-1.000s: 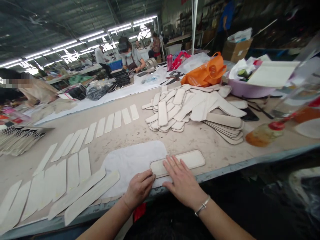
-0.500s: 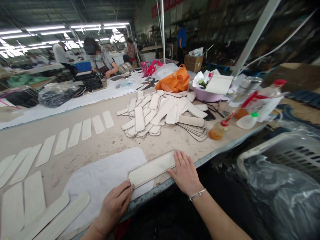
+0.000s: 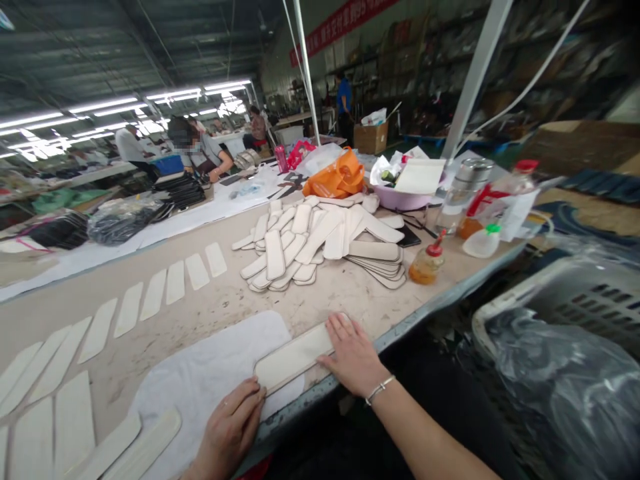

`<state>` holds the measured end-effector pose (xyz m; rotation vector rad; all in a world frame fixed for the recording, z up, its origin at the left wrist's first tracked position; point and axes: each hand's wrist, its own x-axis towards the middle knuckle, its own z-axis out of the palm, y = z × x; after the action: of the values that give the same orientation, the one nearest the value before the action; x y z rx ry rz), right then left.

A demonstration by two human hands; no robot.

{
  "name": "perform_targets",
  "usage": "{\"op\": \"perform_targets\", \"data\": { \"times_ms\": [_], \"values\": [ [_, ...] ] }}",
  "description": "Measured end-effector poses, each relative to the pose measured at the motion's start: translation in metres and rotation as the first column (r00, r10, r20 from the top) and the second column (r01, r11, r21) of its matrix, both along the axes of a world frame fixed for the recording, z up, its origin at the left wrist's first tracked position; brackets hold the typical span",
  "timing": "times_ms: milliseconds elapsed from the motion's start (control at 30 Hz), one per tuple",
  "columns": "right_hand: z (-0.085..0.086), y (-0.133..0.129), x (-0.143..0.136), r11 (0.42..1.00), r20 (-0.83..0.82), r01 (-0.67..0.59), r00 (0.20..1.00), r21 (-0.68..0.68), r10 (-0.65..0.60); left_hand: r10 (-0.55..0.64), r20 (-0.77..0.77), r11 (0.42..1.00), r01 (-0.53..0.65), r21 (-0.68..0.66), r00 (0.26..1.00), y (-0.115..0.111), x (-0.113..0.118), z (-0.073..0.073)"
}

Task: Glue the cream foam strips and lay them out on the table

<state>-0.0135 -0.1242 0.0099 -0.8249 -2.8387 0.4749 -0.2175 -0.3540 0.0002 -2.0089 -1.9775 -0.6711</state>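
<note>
A long cream-white panel (image 3: 295,355) with rounded ends and a dark edge lies near the table's front edge, partly over a white cloth (image 3: 210,367). My left hand (image 3: 233,420) has its fingers bent and pressed together at the panel's near left corner; the thumb is mostly hidden. Flat across the right end rests my right hand (image 3: 353,353), fingers stretched and thumb apart. Beyond them is a heap of similar panels (image 3: 300,240). More white strips (image 3: 127,310) lie in a row on the left, and two panels (image 3: 143,443) overlap the cloth at lower left.
Right of the heap stand a small red-capped bottle (image 3: 427,263) of amber liquid, a green-tipped squeeze bottle (image 3: 483,241) and a lilac basin (image 3: 403,198). An orange bag (image 3: 335,175) lies behind. A plastic crate (image 3: 555,293) sits beside the table. A person (image 3: 200,153) works across it.
The view has tilted and shifted a little. My right hand has slid slightly left over the panel's end. My left hand stays at the left corner.
</note>
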Motion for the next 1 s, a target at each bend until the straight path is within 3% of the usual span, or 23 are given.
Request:
{"op": "perform_targets", "data": {
  "times_ms": [100,167,267,333,433,533,633,733,867,1000],
  "values": [
    [-0.017,0.017,0.011,0.983,-0.045,0.157,0.987,0.096,-0.154,0.019,0.009,1.0,-0.019,0.016,1.0,-0.001,0.004,0.003],
    [-0.036,0.026,0.013,0.969,-0.176,0.21,0.967,0.131,-0.186,0.001,0.008,0.999,-0.001,0.04,1.0,0.0,0.005,0.003],
    [-0.064,0.043,0.009,0.98,-0.348,0.19,0.924,0.063,-0.157,-0.034,-0.001,0.994,0.034,0.108,0.999,0.006,0.002,-0.001],
    [-0.073,0.055,0.006,0.97,-0.391,0.233,0.888,-0.07,-0.241,-0.018,0.007,0.991,0.017,0.132,1.0,0.009,-0.001,-0.002],
    [-0.061,0.063,0.004,0.914,-0.424,0.235,0.829,-0.33,-0.366,-0.006,0.115,0.992,-0.008,0.122,0.993,0.007,0.003,0.001],
    [-0.028,0.053,0.008,0.853,-0.452,0.187,0.781,-0.487,-0.43,0.085,0.339,0.987,-0.125,0.099,0.937,0.0,0.008,0.006],
    [0.003,0.039,0.01,0.759,-0.456,0.175,0.708,-0.627,-0.539,0.269,0.581,0.912,-0.397,0.102,0.768,-0.005,0.003,0.008],
    [0.016,0.034,0.01,0.661,-0.495,0.057,0.615,-0.748,-0.614,0.293,0.808,0.833,-0.551,0.046,0.51,0.0,-0.011,0.008],
    [0.015,0.034,0.011,0.571,-0.539,-0.133,0.553,-0.81,-0.636,0.223,0.949,0.885,-0.454,-0.102,0.221,0.019,-0.019,0.016],
    [0.014,0.036,0.013,0.492,-0.507,-0.189,0.548,-0.85,-0.666,0.182,0.983,0.934,-0.306,-0.185,-0.039,0.045,-0.005,0.035]
  ]
}}
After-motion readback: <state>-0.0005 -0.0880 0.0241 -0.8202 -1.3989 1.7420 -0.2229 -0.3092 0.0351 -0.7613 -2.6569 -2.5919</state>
